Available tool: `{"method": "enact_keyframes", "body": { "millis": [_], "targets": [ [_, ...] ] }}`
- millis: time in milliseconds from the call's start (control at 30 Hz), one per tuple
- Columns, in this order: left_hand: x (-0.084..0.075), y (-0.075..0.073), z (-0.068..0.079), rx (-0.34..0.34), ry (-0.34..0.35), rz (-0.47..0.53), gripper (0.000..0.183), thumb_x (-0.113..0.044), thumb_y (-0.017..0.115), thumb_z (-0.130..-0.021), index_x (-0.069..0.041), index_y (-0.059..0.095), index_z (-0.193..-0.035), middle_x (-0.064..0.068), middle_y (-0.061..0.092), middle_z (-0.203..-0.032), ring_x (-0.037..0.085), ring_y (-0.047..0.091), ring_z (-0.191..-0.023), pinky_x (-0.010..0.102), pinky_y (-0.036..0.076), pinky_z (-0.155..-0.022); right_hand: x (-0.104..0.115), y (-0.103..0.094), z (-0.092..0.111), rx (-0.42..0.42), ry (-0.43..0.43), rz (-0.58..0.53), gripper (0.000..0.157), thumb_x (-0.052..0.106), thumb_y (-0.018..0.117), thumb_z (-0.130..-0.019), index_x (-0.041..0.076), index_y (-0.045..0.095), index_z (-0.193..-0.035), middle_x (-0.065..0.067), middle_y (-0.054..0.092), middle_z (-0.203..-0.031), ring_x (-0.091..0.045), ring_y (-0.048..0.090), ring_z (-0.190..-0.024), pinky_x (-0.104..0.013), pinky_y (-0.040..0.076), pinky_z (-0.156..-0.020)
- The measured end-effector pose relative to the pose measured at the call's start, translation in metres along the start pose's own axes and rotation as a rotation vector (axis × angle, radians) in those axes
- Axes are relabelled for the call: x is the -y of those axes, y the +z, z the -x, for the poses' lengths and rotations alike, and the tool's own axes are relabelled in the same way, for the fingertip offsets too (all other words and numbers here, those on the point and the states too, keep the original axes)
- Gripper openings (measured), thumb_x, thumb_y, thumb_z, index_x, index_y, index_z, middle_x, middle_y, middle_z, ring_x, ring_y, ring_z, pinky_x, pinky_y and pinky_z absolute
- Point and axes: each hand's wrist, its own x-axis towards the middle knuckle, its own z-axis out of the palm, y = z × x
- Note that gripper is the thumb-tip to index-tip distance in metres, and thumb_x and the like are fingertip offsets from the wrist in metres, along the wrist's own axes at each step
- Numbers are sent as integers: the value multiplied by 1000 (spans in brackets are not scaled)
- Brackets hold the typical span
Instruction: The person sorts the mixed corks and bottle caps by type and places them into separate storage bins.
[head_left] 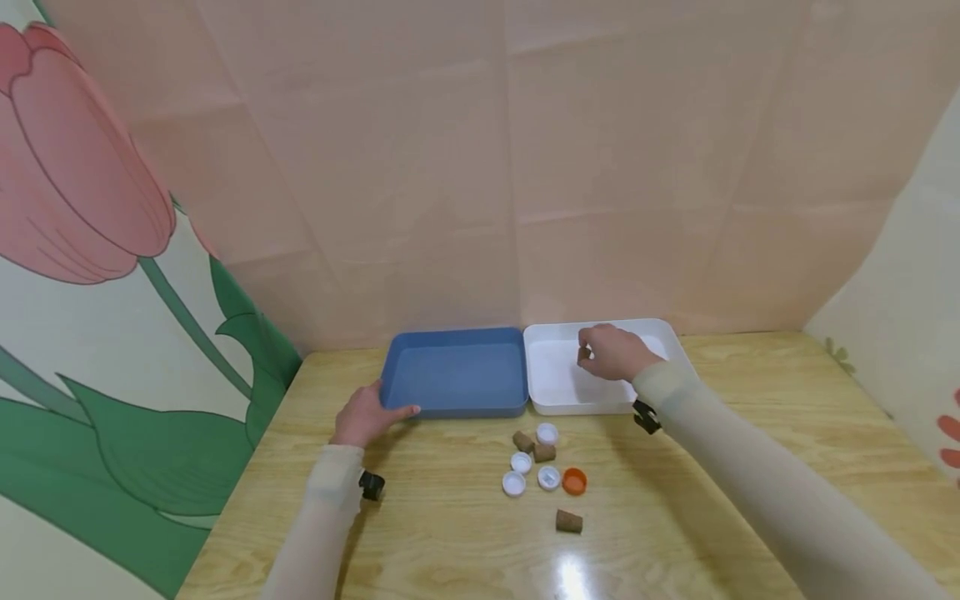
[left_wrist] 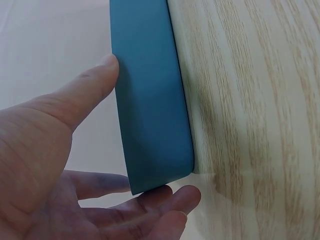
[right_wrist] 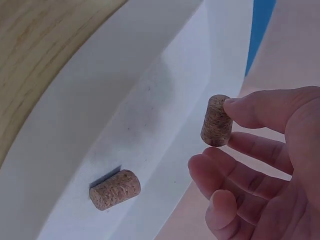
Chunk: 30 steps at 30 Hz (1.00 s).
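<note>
Above the white tray [head_left: 551,379] my right hand [head_left: 617,352] pinches a cork [right_wrist: 216,121] between thumb and fingers. A second cork [right_wrist: 115,190] lies on its side inside that tray in the right wrist view; in the head view the hand hides it. My left hand [head_left: 367,414] rests at the front left corner of the blue tray [head_left: 457,413]. Its thumb [left_wrist: 95,82] lies straight against the front wall, and its loosely bent fingers are beside the left wall. Nothing lies in the blue tray.
In front of the trays lie several white caps [head_left: 513,483], an orange cap [head_left: 574,481] and more corks [head_left: 544,452]. One cork [head_left: 568,522] is nearer to me, apart from the group. The trays stand side by side against the cloth-covered wall [head_left: 420,208] on a wooden table [head_left: 450,533].
</note>
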Motion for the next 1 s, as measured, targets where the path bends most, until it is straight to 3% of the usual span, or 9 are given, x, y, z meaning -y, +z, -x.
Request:
{"method": "enact_keyframes", "body": {
  "millis": [200,467,1000],
  "targets": [
    [1,1,-1,-3,3,0,106,-61,74,-81,9,34,-150,28,41,-151,46,44,-134,61,43,-101,-7,4,-10,17,11,7,9,7,61,-85,4,66,-91,-10,69,-91,-20,57,-72,-37,46,-57],
    [-1,1,1,-9,1,-10,105,-60,74,-81,9,34,-150,28,42,-150,46,45,-134,61,44,-99,-22,11,-22,108,109,40,10,10,59,-87,4,65,-94,-6,64,-85,-22,54,-72,-37,45,-59],
    [-5,-2,2,-14,13,2,104,-59,75,-81,9,35,-150,28,42,-150,45,46,-134,60,44,-101,-22,8,-17,141,119,45,6,8,62,-89,4,65,-91,-7,62,-82,-22,52,-73,-37,45,-61]
  ]
}}
